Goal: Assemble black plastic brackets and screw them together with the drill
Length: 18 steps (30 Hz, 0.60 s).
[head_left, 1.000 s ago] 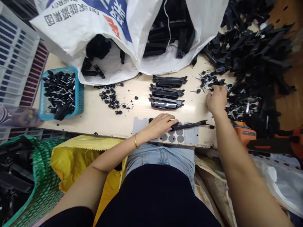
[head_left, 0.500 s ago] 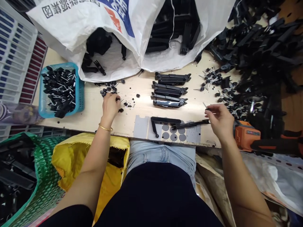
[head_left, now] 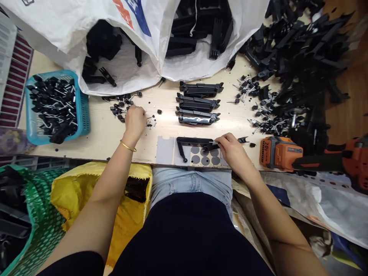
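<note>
My right hand [head_left: 234,153] pinches a thumb screw [head_left: 214,142], its metal shaft pointing left above a black plastic arm [head_left: 194,141]. That arm lies near the bench's front edge, with a thinner link angled down from its left end. Under my right hand runs another black arm piece, its forked end [head_left: 243,140] showing to the right. My left hand [head_left: 135,122] is closed over small nuts and bits on the bench, beside a loose pile of thumb screws [head_left: 117,109]. The fingertips are hidden, so what they hold cannot be made out.
Several folded black arms [head_left: 198,103] are stacked mid-bench. A blue basket [head_left: 84,115] of thumb screws stands left. White sacks [head_left: 149,76] of black parts line the back. Scattered screws [head_left: 270,120], heaped black parts [head_left: 304,57] and an orange power tool [head_left: 281,153] lie right.
My right hand has moved left with the thumb screw, from beyond the forked end to over the arms. My left hand has closed further above the small parts. The view has shifted slightly.
</note>
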{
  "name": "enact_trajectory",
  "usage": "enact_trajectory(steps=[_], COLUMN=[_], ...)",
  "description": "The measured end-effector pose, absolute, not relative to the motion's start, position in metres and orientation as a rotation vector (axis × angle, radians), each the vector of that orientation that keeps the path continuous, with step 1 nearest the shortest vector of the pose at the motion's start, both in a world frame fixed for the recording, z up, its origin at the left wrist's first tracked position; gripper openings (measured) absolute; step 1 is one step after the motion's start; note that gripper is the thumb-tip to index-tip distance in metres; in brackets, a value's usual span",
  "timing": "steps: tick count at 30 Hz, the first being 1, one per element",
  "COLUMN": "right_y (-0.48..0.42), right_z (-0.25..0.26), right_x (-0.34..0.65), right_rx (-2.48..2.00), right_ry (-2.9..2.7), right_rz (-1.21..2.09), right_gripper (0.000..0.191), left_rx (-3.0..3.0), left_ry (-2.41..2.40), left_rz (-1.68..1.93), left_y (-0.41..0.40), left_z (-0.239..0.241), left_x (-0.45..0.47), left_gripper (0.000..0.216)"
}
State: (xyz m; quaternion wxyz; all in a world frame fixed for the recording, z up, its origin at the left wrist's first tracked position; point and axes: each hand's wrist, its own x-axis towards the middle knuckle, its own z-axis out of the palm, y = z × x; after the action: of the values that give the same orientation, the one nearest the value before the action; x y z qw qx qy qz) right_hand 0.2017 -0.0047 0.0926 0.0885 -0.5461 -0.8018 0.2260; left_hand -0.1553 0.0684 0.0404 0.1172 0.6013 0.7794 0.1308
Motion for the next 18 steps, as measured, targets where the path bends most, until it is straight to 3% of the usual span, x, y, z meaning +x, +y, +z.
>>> enact_trajectory(steps=[6, 11, 18], right_y=[0.001, 0.004, 0.006], right_z=[0.103, 0.113, 0.108], right_x=[0.2, 0.189, 0.185], right_rx=[-1.606, -1.55, -1.456], right_ry=[-2.52, -2.626, -2.686], right_rz=[0.565, 0.553, 0.54], right_gripper=[0.027, 0.035, 0.036], left_rx=[1.789, 1.35, 0.94], left_ry=[2.214, 1.726, 1.49], left_rz=[0.691, 1.174, 1.243], left_y=[0.043, 0.01, -0.006], left_z=[0.066, 0.081, 0.062], left_x=[-0.141, -0.102, -0.063], left_gripper=[0.014, 0.025, 0.039])
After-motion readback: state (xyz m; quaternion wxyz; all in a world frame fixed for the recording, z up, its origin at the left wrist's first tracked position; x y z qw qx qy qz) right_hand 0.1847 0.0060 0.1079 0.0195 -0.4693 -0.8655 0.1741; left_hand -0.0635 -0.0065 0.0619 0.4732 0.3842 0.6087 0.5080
